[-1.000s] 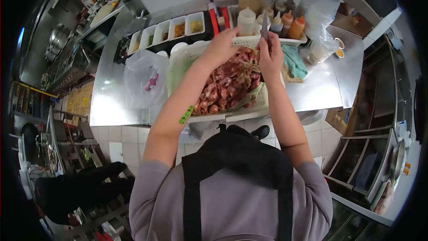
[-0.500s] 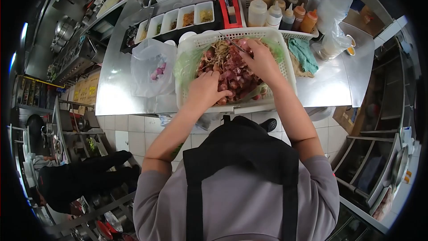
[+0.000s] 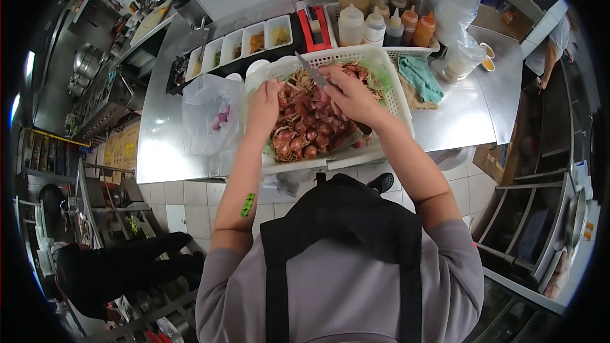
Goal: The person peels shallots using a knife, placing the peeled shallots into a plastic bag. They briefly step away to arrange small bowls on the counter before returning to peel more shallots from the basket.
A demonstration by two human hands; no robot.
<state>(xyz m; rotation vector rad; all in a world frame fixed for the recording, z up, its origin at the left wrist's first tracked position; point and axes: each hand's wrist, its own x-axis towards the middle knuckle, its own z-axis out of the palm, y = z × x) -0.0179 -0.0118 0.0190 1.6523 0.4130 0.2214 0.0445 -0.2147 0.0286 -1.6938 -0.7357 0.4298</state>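
Observation:
A white plastic basket (image 3: 395, 98), lined with thin green plastic, is heaped with shallots (image 3: 305, 136) and their loose, papery skins. My right hand (image 3: 351, 96) is closed around a knife (image 3: 310, 68), over the right part of the heap. Its blade points up and to the left, and the dark handle end shows below my palm. At the basket's left side, my left hand (image 3: 263, 107) has its fingers curled together against the shallots; what is in them is hidden. Left of the basket, a translucent plastic bag (image 3: 198, 128) holds several peeled purple shallots (image 3: 220, 117).
Behind the basket stand white tubs of toppings (image 3: 257, 39), a red box (image 3: 316, 39) and squeeze bottles (image 3: 351, 25). A green cloth (image 3: 420, 79) lies right on the steel counter (image 3: 473, 111). One person (image 3: 121, 260) is at lower left, another (image 3: 551, 51) at far right.
My left hand has moved from the front of the heap to the basket's left side. My right hand has shifted left and lower with the knife. A person has appeared at far right.

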